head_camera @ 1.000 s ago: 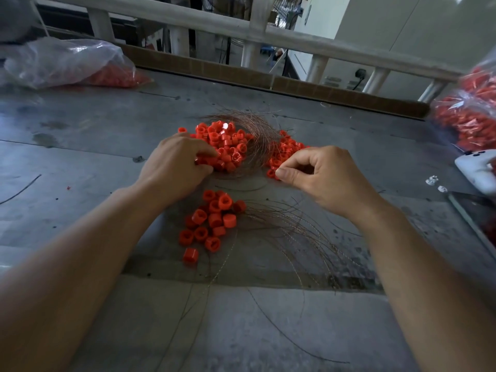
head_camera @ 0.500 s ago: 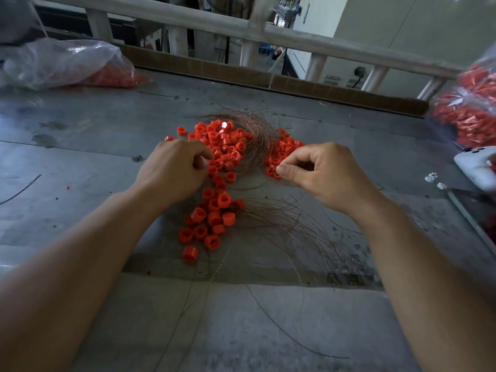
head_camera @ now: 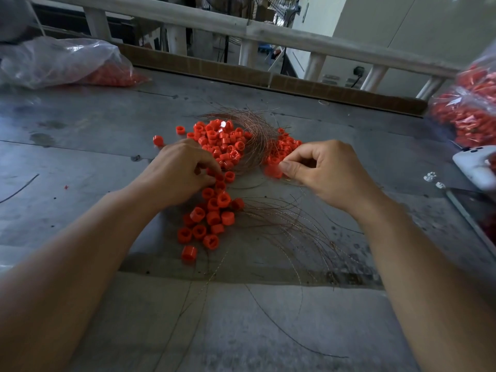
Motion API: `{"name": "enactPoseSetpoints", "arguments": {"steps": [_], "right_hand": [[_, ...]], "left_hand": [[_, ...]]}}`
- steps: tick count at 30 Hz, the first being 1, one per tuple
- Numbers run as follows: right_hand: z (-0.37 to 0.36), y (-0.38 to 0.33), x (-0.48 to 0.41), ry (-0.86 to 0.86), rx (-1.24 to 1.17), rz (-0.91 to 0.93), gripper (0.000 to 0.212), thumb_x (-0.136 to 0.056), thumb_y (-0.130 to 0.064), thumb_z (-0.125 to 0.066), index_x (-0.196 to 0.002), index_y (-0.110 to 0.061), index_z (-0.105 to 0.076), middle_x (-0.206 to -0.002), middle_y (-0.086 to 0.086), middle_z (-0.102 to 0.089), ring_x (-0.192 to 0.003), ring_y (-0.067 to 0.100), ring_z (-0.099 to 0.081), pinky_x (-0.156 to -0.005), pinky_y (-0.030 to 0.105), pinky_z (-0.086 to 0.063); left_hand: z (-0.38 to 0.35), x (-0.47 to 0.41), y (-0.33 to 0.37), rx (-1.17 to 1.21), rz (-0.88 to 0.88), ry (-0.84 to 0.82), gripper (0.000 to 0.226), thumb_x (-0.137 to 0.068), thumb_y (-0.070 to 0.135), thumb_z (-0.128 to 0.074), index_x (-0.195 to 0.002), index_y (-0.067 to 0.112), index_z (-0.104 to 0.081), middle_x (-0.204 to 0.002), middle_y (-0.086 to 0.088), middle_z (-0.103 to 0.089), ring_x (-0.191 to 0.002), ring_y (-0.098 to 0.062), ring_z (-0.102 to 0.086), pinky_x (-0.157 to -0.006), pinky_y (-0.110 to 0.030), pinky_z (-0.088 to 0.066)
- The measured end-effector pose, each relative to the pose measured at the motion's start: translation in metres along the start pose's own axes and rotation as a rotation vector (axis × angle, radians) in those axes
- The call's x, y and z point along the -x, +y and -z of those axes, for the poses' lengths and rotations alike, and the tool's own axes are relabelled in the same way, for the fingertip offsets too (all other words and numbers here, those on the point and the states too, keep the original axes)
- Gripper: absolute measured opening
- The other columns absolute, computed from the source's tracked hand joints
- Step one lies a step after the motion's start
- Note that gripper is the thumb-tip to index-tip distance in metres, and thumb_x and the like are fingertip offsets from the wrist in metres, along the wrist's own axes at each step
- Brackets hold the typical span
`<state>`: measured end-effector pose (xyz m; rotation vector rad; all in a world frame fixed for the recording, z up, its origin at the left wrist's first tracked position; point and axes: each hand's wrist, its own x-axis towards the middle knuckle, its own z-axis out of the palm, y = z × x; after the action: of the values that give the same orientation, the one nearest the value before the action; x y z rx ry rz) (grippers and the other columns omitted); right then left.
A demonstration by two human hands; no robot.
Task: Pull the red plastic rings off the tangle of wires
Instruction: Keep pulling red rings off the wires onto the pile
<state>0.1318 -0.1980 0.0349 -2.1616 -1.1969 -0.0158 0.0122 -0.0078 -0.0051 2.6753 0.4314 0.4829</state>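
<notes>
A curved bundle of thin copper wires (head_camera: 257,135) lies on the grey table (head_camera: 80,157), with red plastic rings (head_camera: 222,140) heaped to its left and a smaller cluster (head_camera: 284,149) to its right. My left hand (head_camera: 179,173) is curled over rings at the heap's near edge, fingertips closed on some of them. My right hand (head_camera: 327,170) pinches wire strands beside a red ring (head_camera: 272,171) with thumb and forefinger. A loose pile of freed rings (head_camera: 209,221) sits nearer me, and bare wire strands (head_camera: 295,226) fan out to its right.
A clear bag of red rings (head_camera: 61,63) lies at the far left, another bag (head_camera: 467,111) at the far right. A white device (head_camera: 475,167) and small white bits (head_camera: 430,177) sit by the right edge. A white railing (head_camera: 241,28) runs behind the table.
My left hand slid toward me and left along the heap, dragging several rings down into the near pile. One ring rolled out to the far left. My right hand stayed pinching.
</notes>
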Motion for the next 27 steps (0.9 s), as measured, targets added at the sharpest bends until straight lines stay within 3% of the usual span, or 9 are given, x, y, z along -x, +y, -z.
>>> {"name": "enactPoseSetpoints", "arguments": {"steps": [3, 6, 11, 15, 18, 21, 24, 27], "right_hand": [[0.000, 0.002, -0.001, 0.033, -0.001, -0.023, 0.010, -0.082, -0.026, -0.067, -0.072, -0.025, -0.068, -0.062, -0.018, -0.058, -0.056, -0.010, -0.053, -0.055, 0.005, -0.042], [0.001, 0.005, -0.001, 0.097, -0.004, -0.060, 0.011, -0.083, -0.025, -0.066, -0.079, -0.016, -0.071, -0.061, -0.016, -0.058, -0.050, -0.007, -0.052, -0.048, 0.006, -0.042], [0.008, 0.011, -0.004, 0.257, -0.032, -0.135, 0.010, -0.084, -0.027, -0.065, -0.075, -0.022, -0.068, -0.055, -0.013, -0.057, -0.044, 0.002, -0.053, -0.039, 0.011, -0.039], [0.014, 0.016, -0.006, 0.322, -0.043, -0.177, 0.012, -0.084, -0.027, -0.065, -0.073, -0.023, -0.066, -0.061, -0.013, -0.060, -0.061, 0.003, -0.059, -0.059, 0.018, -0.046], [0.015, 0.020, -0.007, 0.342, -0.050, -0.193, 0.013, -0.084, -0.027, -0.064, -0.071, -0.025, -0.064, -0.062, -0.015, -0.059, -0.062, 0.002, -0.058, -0.060, 0.017, -0.044], [0.016, 0.026, -0.008, 0.268, 0.004, -0.227, 0.011, -0.083, -0.026, -0.066, -0.073, -0.020, -0.067, -0.062, -0.016, -0.058, -0.060, -0.001, -0.056, -0.055, 0.011, -0.042], [0.010, 0.028, -0.008, 0.101, 0.057, -0.211, 0.004, -0.080, -0.019, -0.068, -0.076, -0.019, -0.068, -0.067, -0.015, -0.059, -0.063, -0.001, -0.055, -0.053, 0.006, -0.042], [-0.004, 0.024, -0.009, -0.001, 0.089, -0.132, 0.004, -0.079, -0.016, -0.070, -0.082, -0.017, -0.070, -0.069, -0.016, -0.056, -0.066, -0.003, -0.052, -0.059, 0.012, -0.042]], "left_hand": [[-0.001, 0.000, 0.000, -0.003, -0.002, 0.011, 0.011, -0.078, 0.017, -0.071, -0.082, 0.026, -0.066, -0.089, 0.008, -0.050, -0.082, -0.009, -0.049, -0.065, -0.019, -0.030], [0.000, -0.001, -0.001, 0.018, -0.021, 0.031, 0.023, -0.078, 0.016, -0.071, -0.098, 0.027, -0.067, -0.093, 0.006, -0.050, -0.083, -0.010, -0.047, -0.071, -0.022, -0.031], [-0.003, -0.001, -0.002, 0.042, -0.073, -0.039, 0.027, -0.079, 0.021, -0.069, -0.103, 0.033, -0.067, -0.085, 0.022, -0.041, -0.076, 0.006, -0.039, -0.064, -0.009, -0.026], [-0.003, -0.004, -0.004, 0.029, -0.059, -0.002, 0.021, -0.078, 0.022, -0.070, -0.097, 0.030, -0.069, -0.083, 0.021, -0.040, -0.074, 0.001, -0.041, -0.062, -0.011, -0.026], [-0.003, -0.004, -0.004, 0.015, -0.081, -0.019, 0.015, -0.079, 0.021, -0.069, -0.091, 0.028, -0.067, -0.085, 0.016, -0.043, -0.081, -0.005, -0.043, -0.066, -0.017, -0.027], [-0.001, -0.003, -0.002, 0.043, -0.074, 0.036, 0.011, -0.080, 0.017, -0.068, -0.088, 0.023, -0.064, -0.081, 0.017, -0.046, -0.077, -0.003, -0.045, -0.064, -0.013, -0.030], [0.005, -0.003, -0.001, 0.189, 0.050, 0.187, 0.016, -0.080, 0.011, -0.067, -0.080, 0.026, -0.061, -0.076, 0.018, -0.054, -0.070, 0.003, -0.050, -0.061, -0.009, -0.033], [0.011, 0.001, 0.005, 0.390, 0.110, 0.230, 0.029, -0.081, 0.009, -0.066, -0.072, 0.035, -0.057, -0.076, 0.015, -0.061, -0.071, -0.001, -0.057, -0.063, -0.016, -0.041]]}}
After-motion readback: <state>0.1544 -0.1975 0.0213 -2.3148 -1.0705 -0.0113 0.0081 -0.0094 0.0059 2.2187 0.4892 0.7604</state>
